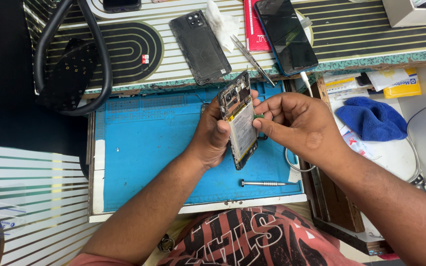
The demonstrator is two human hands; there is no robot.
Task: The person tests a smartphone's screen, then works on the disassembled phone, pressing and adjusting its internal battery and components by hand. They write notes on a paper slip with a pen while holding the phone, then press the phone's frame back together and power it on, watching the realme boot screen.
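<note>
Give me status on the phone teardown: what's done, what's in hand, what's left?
Done: back cover is off and lies on the striped shelf. In hand: left hand holds the opened phone, battery exposed; right hand pinches a small green part at its edge. Left: the phone is uncovered; screwdriver lies idle on the blue mat.

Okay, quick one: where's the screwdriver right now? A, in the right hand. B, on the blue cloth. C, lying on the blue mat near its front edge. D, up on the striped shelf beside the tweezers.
C: the screwdriver lies flat on the blue mat, near its front edge, below both hands and untouched by either.
</note>
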